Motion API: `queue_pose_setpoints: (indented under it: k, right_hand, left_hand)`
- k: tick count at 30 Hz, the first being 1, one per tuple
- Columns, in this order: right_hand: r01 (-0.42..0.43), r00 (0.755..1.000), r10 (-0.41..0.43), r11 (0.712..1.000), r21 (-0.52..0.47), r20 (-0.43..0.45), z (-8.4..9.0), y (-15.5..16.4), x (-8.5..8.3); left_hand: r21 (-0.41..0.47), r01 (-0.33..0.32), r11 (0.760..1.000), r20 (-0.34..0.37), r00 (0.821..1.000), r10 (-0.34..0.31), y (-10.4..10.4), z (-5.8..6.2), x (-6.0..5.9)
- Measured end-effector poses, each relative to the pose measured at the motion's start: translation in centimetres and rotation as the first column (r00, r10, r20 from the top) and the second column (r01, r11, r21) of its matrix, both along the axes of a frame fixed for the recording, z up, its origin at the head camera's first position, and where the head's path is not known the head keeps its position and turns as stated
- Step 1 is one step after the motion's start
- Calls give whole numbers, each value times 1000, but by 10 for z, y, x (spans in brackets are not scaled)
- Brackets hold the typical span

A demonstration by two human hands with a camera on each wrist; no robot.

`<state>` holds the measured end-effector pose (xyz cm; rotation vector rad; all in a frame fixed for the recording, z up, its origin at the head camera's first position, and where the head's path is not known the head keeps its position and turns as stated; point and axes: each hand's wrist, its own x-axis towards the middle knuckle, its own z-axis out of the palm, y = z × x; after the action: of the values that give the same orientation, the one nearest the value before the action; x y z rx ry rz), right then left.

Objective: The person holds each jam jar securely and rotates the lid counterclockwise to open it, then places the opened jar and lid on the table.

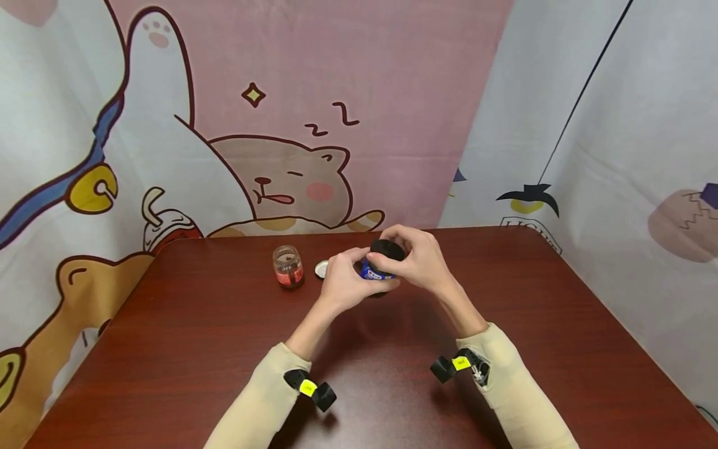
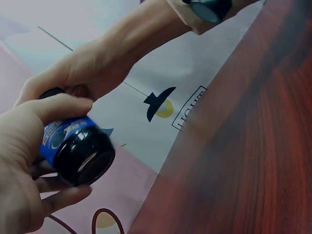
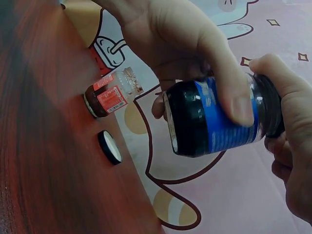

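Both hands meet above the far middle of the dark red table [image 1: 168,349], lifted clear of its surface, with a dark jar [image 1: 371,272] carrying a blue label caught between them. The left hand [image 1: 344,284] wraps the jar's body: in the right wrist view its thumb lies across the blue label and its fingers curl round behind, so the jar sits tilted on its side within that grip, its base turned towards the near edge. The right hand [image 1: 417,259] comes in from the other end, its fingers [image 1: 392,236] curled over the black lid [image 1: 387,249] at the jar's top, clamped on it from above. In the left wrist view the jar's round dark bottom faces the camera, with the left thumb over the label and the right hand just behind. To the left of the hands, nearer the table's far edge, stands a small glass jar [image 1: 288,266] with a red label, upright and uncapped. Its small round cap [image 1: 321,269] lies flat on the table between that jar and the left hand, touching neither.
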<state>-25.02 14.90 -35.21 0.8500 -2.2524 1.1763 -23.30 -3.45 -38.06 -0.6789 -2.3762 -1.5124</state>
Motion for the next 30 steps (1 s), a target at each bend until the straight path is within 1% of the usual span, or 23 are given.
queue_pose_setpoints:
  k: [2, 3, 5, 7, 9, 12, 16, 20, 24, 27, 29, 30]
  right_hand:
    - [-57, 998, 57, 998, -7, 4, 0, 1, 0]
    - [-90, 996, 90, 996, -9, 5, 1, 1, 1]
    - [-158, 987, 158, 987, -13, 4, 2, 2, 1]
    - [-200, 980, 200, 980, -2, -7, 3, 2, 2]
    - [-220, 975, 221, 975, 23, -19, 4, 3, 2]
    - [-216, 974, 221, 972, 90, -53, 5, 3, 4]
    - [-191, 974, 209, 965, 180, -86, 8, 2, 8]
    - [-160, 981, 181, 960, 230, -70, 11, 1, 13]
    - [-100, 992, 115, 964, 246, -45, 11, 2, 15]
    - [-52, 998, 62, 970, 239, -35, 10, 2, 16]
    - [-31, 999, 39, 972, 233, -28, 9, 2, 15]
    - [-22, 999, 29, 972, 233, -26, 9, 2, 15]
  left_hand:
    - [41, 81, 996, 65, 994, -84, -4, 1, 1]
    - [63, 118, 991, 97, 988, -124, -6, 2, 1]
    - [106, 188, 977, 146, 968, -202, -9, 3, 2]
    - [121, 228, 966, 157, 957, -245, -12, 5, 2]
    - [120, 244, 962, 153, 953, -261, -14, 5, 2]
    - [105, 239, 965, 144, 957, -252, -16, 5, 2]
    - [85, 210, 974, 133, 966, -220, -18, 3, 2]
    - [69, 184, 980, 109, 976, -191, -19, 1, 3]
    - [58, 162, 985, 70, 984, -166, -18, 0, 4]
    - [9, 107, 994, 15, 994, -107, -17, -1, 6]
    - [-60, 32, 998, -43, 998, -35, -16, 0, 8]
    - [-96, -9, 995, -73, 997, 2, -16, 0, 8]
